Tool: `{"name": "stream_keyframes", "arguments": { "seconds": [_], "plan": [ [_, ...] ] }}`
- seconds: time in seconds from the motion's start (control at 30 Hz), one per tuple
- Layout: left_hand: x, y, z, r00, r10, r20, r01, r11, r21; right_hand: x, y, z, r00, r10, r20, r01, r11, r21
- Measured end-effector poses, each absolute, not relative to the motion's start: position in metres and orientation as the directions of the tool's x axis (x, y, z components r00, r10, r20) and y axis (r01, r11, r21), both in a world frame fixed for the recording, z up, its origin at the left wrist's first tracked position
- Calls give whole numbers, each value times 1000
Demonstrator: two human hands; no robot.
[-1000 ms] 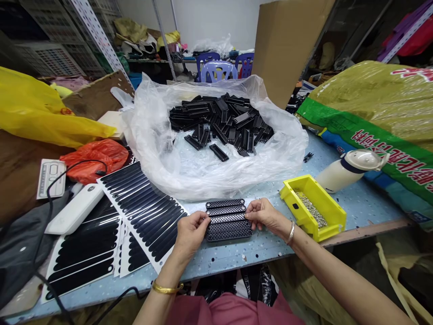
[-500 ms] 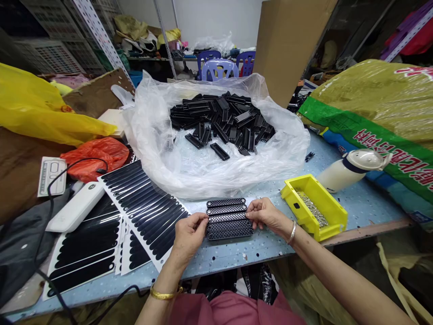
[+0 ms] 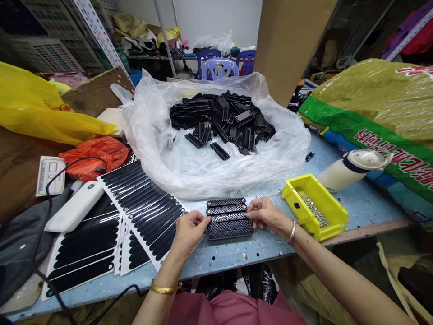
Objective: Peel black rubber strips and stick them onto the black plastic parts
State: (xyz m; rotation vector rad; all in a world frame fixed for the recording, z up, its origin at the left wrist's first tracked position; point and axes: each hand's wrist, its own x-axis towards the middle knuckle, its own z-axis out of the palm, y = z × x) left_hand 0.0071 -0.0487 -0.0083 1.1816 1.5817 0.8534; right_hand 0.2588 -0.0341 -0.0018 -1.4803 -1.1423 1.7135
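Several black plastic strips with a lattice surface (image 3: 230, 224) lie side by side on the blue speckled table (image 3: 267, 250), directly before me. Small silvery round pieces show at the ends of some of the upper strips. My left hand (image 3: 190, 231) is closed in a pinch at the strips' left ends, around the middle of the row. At the right ends, my right hand (image 3: 265, 214) pinches the row with its fingers curled. Whether a small piece is hidden under the fingertips I cannot make out.
Beyond the strips spreads a clear plastic bag (image 3: 216, 180) with a heap of black parts (image 3: 223, 115). To the right stand a yellow bin (image 3: 333, 230) of small metal pieces and a white bottle (image 3: 341, 174). Sheets of black stickers (image 3: 145, 203) and a white device (image 3: 76, 207) lie left.
My left hand's fingertips have shifted very slightly to the right over the strips' left ends. My right hand and the row of strips stay in place.
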Motion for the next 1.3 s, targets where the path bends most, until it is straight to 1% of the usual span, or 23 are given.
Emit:
{"name": "stream_keyframes", "arguments": {
  "seconds": [0.07,0.23,0.43,0.6,0.73,0.83,0.97,1.1,1.17,1.23,1.3],
  "plan": [
    [8,-50,-8,-78,957,-279,273,289,918,259,-34,-1,-203,862,-465,98,-454,-886],
    [11,-52,-10,-86,971,-225,242,239,940,258,-34,0,-197,862,-468,99,-457,-884],
    [9,-54,-11,-89,966,-243,182,255,950,259,-34,-1,-197,865,-461,91,-452,-887],
    [6,-55,-6,-57,965,-258,133,263,956,258,-34,-1,-199,862,-466,88,-457,-885],
    [6,-55,-6,-86,965,-247,142,257,956,258,-34,-1,-197,859,-472,89,-464,-881],
    [7,-56,-9,-64,983,-170,237,180,955,258,-34,-1,-196,862,-467,84,-459,-884],
    [7,-57,-12,-32,997,-69,429,76,900,258,-34,-1,-197,863,-464,81,-458,-885],
    [9,-57,-12,-22,999,-25,478,32,878,258,-34,-1,-196,861,-469,85,-462,-883],
    [10,-57,-11,-5,1000,30,543,-22,839,258,-33,-1,-196,861,-470,88,-462,-883],
    [12,-58,-10,24,993,112,623,-102,776,258,-33,-2,-195,861,-470,89,-462,-882],
    [12,-58,-10,40,985,165,658,-151,737,259,-34,-2,-193,861,-470,88,-462,-882]
  ]
}}
